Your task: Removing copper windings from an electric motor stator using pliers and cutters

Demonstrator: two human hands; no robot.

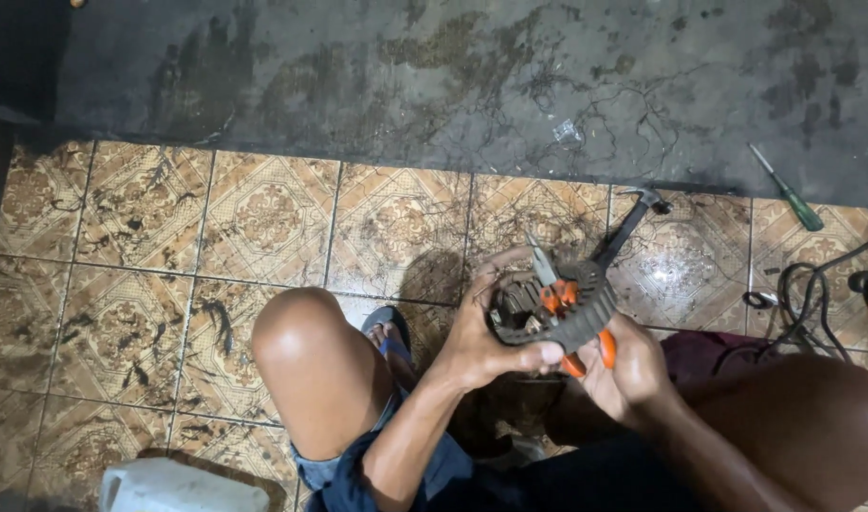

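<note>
Clamped in the left hand (486,337): a dark ringed motor part (548,308), thumb across its near rim, fingers curled over the far edge. Closed just beside it, the right hand (628,365), gripping orange-handled pliers (559,299) with tips poking into the ring. Beyond the grip, a hammer (633,220) on patterned tiles (263,218). Farther right, a green screwdriver (787,190).
</note>
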